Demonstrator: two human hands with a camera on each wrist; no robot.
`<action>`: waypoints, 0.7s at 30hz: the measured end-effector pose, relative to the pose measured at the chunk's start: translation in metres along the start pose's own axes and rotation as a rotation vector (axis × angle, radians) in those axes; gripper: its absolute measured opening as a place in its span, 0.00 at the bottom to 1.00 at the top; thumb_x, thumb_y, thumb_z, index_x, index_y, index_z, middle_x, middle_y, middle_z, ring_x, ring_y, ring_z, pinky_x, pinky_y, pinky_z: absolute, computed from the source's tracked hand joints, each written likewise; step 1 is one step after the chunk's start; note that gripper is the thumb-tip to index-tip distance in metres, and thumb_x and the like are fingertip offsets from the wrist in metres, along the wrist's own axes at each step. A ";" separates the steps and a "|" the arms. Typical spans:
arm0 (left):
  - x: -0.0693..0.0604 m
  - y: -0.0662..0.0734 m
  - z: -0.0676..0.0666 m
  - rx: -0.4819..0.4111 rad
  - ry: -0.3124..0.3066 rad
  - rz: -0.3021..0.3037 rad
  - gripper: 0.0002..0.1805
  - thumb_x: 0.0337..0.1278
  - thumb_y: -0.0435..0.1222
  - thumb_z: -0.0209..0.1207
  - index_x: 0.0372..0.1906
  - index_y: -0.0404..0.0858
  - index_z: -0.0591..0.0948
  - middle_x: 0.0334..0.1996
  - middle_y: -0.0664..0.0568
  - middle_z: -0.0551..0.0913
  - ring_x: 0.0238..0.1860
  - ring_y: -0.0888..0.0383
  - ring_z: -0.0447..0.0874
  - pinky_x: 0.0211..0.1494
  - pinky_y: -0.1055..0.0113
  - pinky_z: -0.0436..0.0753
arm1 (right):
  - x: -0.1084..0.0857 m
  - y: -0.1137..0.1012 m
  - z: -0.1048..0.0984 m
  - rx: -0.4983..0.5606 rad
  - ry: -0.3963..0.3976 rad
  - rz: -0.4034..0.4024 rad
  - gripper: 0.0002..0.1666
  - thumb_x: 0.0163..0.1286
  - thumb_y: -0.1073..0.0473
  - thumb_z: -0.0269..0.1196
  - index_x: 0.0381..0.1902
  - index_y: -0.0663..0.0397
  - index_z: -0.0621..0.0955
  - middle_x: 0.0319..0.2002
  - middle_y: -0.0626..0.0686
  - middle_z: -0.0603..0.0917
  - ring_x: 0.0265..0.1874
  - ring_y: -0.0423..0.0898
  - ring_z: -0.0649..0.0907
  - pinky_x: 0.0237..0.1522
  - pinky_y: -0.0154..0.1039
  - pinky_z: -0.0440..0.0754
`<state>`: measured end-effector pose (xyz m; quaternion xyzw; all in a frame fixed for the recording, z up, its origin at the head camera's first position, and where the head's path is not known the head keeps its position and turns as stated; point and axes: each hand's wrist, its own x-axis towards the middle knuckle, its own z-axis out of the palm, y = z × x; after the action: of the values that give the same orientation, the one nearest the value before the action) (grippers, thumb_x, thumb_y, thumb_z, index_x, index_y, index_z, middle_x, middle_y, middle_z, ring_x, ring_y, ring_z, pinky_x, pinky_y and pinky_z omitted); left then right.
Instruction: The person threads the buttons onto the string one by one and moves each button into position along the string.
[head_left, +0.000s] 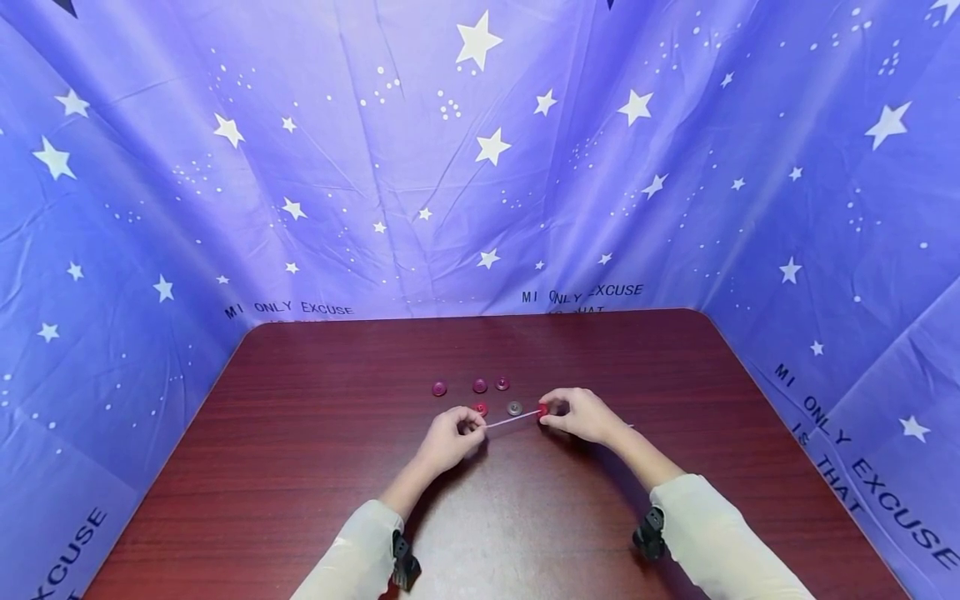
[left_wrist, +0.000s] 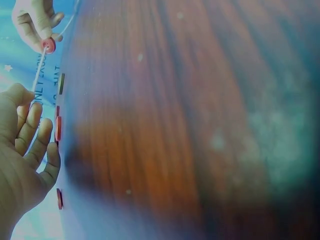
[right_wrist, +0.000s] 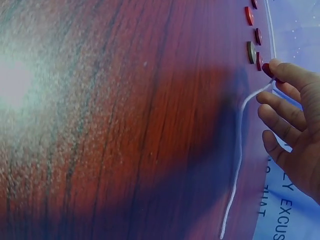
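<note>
A white cord (head_left: 513, 419) is stretched taut between the two hands above the table. My left hand (head_left: 452, 437) pinches its left end between thumb and index finger, the other fingers loosely bent. With thumb and fingertips, my right hand (head_left: 581, 414) pinches a red button (left_wrist: 49, 46), and the cord runs through it. Past that button, the cord's loose tail (right_wrist: 239, 145) trails down in the right wrist view. Just beyond the left fingertips lies another red button (head_left: 481, 409). A grey button (head_left: 514, 408) sits between the hands, slightly behind the cord.
Behind the hands, three dark pink buttons lie in a loose row: a left one (head_left: 439, 388), a middle one (head_left: 480, 386) and a right one (head_left: 502, 383). The dark red wooden table (head_left: 322, 450) is bordered by a purple star-patterned curtain (head_left: 420, 167).
</note>
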<state>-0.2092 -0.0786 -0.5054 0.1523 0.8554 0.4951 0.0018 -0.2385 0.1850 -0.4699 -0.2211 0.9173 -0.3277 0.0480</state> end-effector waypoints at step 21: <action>-0.003 0.001 -0.002 -0.004 -0.039 -0.009 0.05 0.51 0.35 0.60 0.30 0.36 0.80 0.23 0.55 0.78 0.20 0.67 0.73 0.25 0.75 0.75 | -0.006 0.016 -0.011 -0.007 0.042 0.050 0.16 0.56 0.57 0.67 0.42 0.58 0.82 0.25 0.46 0.83 0.20 0.35 0.75 0.29 0.30 0.73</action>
<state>-0.2068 -0.0807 -0.5035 0.1582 0.8547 0.4939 0.0210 -0.2415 0.2046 -0.4718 -0.1912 0.9246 -0.3276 0.0359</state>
